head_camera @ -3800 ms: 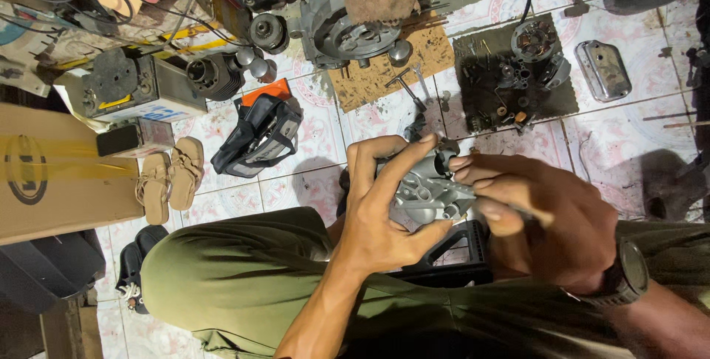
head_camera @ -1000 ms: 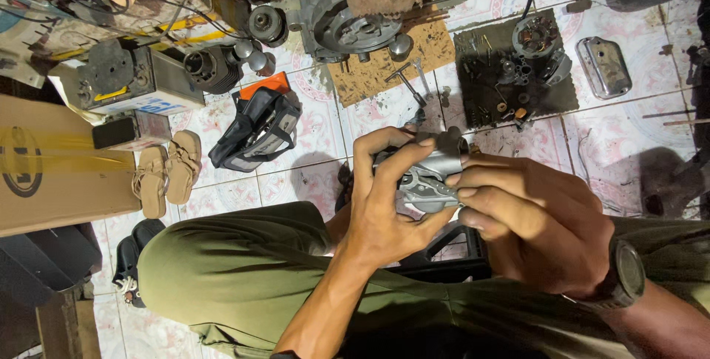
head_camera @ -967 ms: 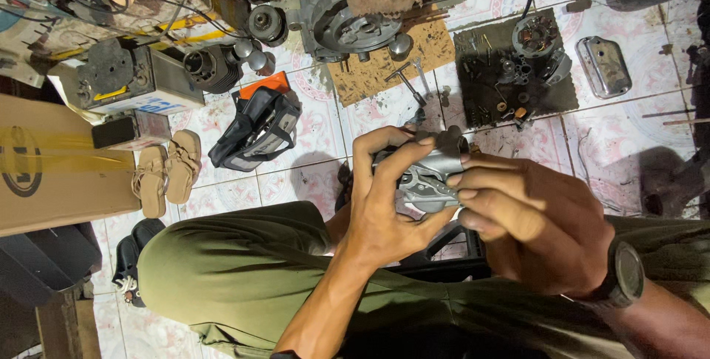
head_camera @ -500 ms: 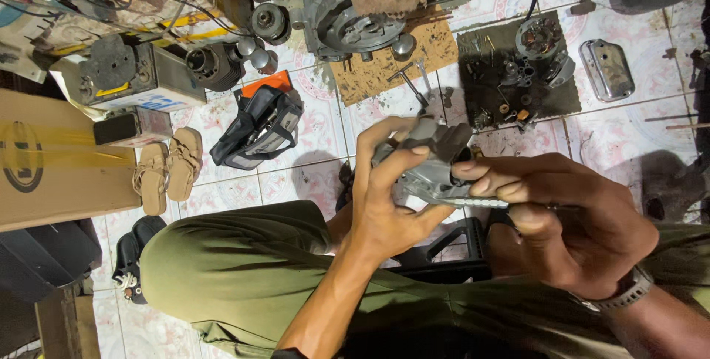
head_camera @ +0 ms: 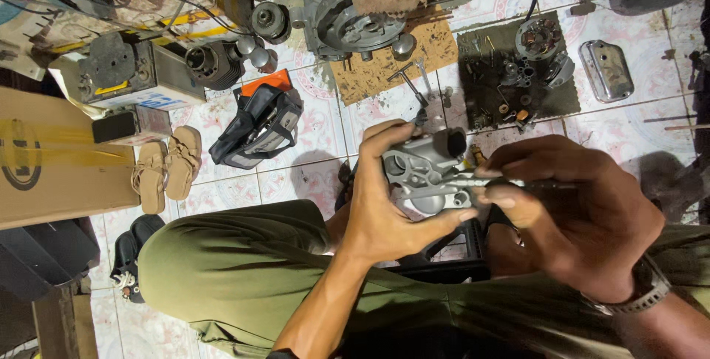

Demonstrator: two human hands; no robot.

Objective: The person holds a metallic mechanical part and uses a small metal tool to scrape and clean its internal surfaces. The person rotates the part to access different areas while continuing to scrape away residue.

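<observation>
Left hand (head_camera: 384,215) is wrapped around a grey cast-metal housing (head_camera: 425,170), thumb over the top and fingers under the near edge. It's held up in the air over the lap rather than resting on the floor, most likely so the part can be turned to face the tool. Housing sits centre of frame, just above the knees in olive trousers (head_camera: 244,278).

Right hand (head_camera: 584,218) is closed in a pinch on a thin metal tool (head_camera: 510,181), held roughly level, tip at the right side of the housing. Grip is close to the tip, which looks like a choice for fine control (can't tell what kind of tool it is; the end is hidden against the casting). Wristwatch (head_camera: 647,292) on that wrist.

Rest of the scene is on the tiled floor (head_camera: 310,174), laid out within reach:
- dark mat (head_camera: 488,96), far right, with small engine bits kept together on it
- chipboard piece (head_camera: 384,67) next to it, with a round engine casing (head_camera: 355,22) at its far edge
- chrome cover (head_camera: 606,70), far right, lying by itself
- black-and-orange bag (head_camera: 255,126), left of centre
- tan sandals (head_camera: 166,167) beside a cardboard box (head_camera: 44,159), far left
</observation>
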